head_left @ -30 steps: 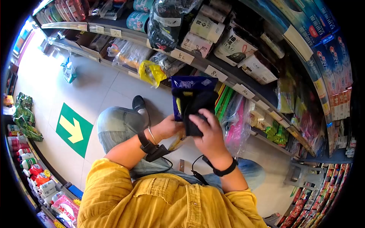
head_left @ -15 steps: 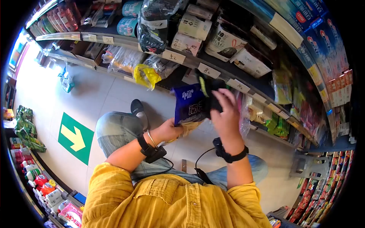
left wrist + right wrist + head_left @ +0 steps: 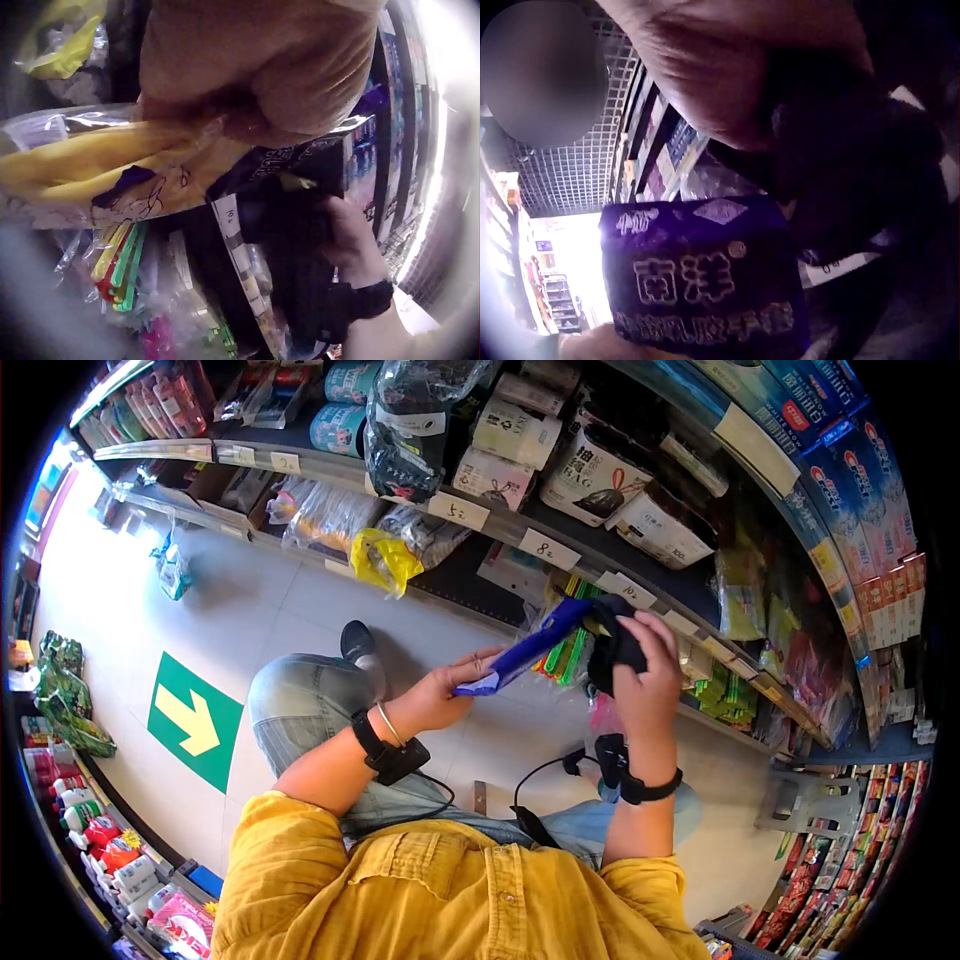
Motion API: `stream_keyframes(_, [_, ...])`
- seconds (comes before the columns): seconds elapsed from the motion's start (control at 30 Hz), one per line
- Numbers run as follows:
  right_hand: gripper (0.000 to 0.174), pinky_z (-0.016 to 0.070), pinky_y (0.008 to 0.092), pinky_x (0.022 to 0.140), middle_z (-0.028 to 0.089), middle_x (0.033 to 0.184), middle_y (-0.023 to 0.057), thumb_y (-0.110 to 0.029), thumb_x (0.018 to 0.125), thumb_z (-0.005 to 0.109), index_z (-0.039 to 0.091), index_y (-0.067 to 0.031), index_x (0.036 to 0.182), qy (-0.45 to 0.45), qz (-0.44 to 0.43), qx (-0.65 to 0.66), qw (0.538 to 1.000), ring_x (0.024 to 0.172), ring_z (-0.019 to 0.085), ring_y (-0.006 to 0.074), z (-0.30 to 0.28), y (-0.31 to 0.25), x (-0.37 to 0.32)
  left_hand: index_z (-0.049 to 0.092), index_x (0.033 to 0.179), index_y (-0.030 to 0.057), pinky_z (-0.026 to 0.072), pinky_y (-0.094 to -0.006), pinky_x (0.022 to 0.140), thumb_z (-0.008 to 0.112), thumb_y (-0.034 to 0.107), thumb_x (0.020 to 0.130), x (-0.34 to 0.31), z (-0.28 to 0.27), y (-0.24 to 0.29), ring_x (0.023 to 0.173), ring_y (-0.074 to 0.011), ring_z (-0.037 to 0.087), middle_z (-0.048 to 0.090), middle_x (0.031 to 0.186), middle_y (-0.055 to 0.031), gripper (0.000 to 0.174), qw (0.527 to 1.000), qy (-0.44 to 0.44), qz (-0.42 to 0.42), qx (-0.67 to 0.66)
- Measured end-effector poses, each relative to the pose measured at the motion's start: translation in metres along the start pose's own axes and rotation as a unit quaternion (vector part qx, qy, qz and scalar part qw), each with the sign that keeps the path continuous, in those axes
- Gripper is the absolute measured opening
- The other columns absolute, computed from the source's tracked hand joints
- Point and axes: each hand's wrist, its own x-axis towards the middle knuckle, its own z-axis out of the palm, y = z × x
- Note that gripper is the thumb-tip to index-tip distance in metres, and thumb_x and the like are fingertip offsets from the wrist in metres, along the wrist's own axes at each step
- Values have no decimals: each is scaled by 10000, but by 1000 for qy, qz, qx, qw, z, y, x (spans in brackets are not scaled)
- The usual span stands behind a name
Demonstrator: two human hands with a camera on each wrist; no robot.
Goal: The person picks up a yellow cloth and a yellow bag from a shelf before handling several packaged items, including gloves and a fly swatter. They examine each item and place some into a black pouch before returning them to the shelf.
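Observation:
My left hand point(image 3: 435, 695) pinches one end of a flat, dark blue pack of latex gloves point(image 3: 535, 650). In the head view the pack is tilted nearly edge-on. Yellow gloves point(image 3: 90, 176) show through its clear side in the left wrist view, and the printed blue front point(image 3: 705, 262) shows in the right wrist view. My right hand point(image 3: 650, 670) grips a soft black cloth item point(image 3: 615, 652) with a yellow-green strip, beside the far end of the pack. Its exact kind I cannot tell. The black item overlaps the pack's far end in the head view.
Ahead runs a shelf with price tags point(image 3: 548, 548), boxed bin bags point(image 3: 595, 478) and a hanging black plastic bag point(image 3: 405, 445). Below are a yellow bag point(image 3: 385, 560) and thin coloured plastic pieces point(image 3: 572, 658). A grey stool point(image 3: 815, 800) stands right; a green arrow sign point(image 3: 195, 720) marks the floor.
The right hand has moved right with the black item, off the front of the glove pack. The left hand has tilted the pack from front-facing to nearly edge-on.

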Motion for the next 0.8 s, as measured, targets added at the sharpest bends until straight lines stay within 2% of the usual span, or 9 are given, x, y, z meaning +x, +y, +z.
stream_keyframes(0.2, [387, 423, 326, 837, 543, 1061, 104, 56, 604, 495, 620, -86, 942, 37, -60, 14, 997, 978, 527, 295, -39, -40, 13, 488, 1204, 61, 323, -309, 970, 539, 6, 815, 13, -3, 17, 1199, -238, 384, 363, 1314, -140, 397, 997, -17, 33, -74])
stream_keyframes(0.27, [366, 415, 326, 846, 551, 1052, 107, 48, 615, 508, 620, -73, 941, 64, -64, 21, 996, 978, 530, 289, -46, -39, 17, 493, 1203, 64, 307, -313, 982, 548, 38, 820, 15, -5, 23, 1194, -241, 389, 349, 1323, -145, 388, 964, 26, -66, -255])
stream_keyframes(0.33, [364, 384, 323, 884, 554, 1055, 112, 49, 618, 500, 615, -49, 949, 102, -35, -1, 994, 993, 523, 274, -51, -28, 18, 489, 1210, 72, 311, -317, 977, 566, 8, 797, 15, -8, 21, 1200, -248, 386, 367, 1313, -155, 425, 973, 28, -33, -229])
stream_keyframes(0.4, [376, 376, 324, 896, 553, 1058, 115, 57, 613, 477, 608, -27, 955, 123, -13, 5, 992, 999, 519, 264, -58, -16, 17, 517, 1193, 115, 324, -311, 960, 597, -107, 692, 16, -11, 22, 1204, -276, 384, 405, 1289, -163, 553, 997, 38, 58, -44])
stream_keyframes(0.53, [329, 384, 329, 888, 552, 1063, 118, 38, 618, 511, 605, -6, 930, 135, -3, 53, 989, 992, 522, 273, -68, -27, 8, 513, 1196, 114, 323, -311, 962, 573, -135, 685, 16, -10, 17, 1201, -276, 390, 409, 1289, -152, 571, 998, 36, 46, -39])
stream_keyframes(0.6, [290, 416, 330, 841, 551, 1063, 127, -53, 621, 646, 625, -54, 910, 100, -44, 72, 991, 953, 544, 273, -62, -51, 0, 506, 1196, 91, 326, -311, 961, 551, -150, 695, 17, -7, 17, 1181, -271, 412, 420, 1279, -149, 558, 998, 32, 47, -12])
stream_keyframes(0.73, [455, 436, 351, 826, 530, 1082, 108, 7, 539, 586, 619, -133, 971, -113, -145, 117, 976, 978, 533, 292, -32, -60, -4, 497, 1196, 61, 326, -305, 962, 543, -153, 708, 8, -3, 16, 1159, -238, 433, 443, 1263, -137, 535, 992, 19, -48, -115])
stream_keyframes(0.77, [453, 431, 354, 839, 526, 1085, 105, 16, 552, 561, 612, -132, 977, -113, -102, 118, 981, 987, 526, 297, -24, -52, -5, 500, 1185, 47, 328, -299, 961, 543, -139, 724, 8, -4, 7, 1146, -216, 440, 459, 1248, -124, 499, 954, 19, -108, -278])
stream_keyframes(0.8, [451, 426, 358, 852, 522, 1088, 103, 25, 565, 537, 606, -132, 982, -115, -60, 120, 984, 995, 519, 303, -18, -44, -5, 510, 1163, 38, 337, -292, 955, 538, -124, 741, 8, -4, 11, 1127, -192, 451, 482, 1220, -109, 453, 973, 25, -70, -218])
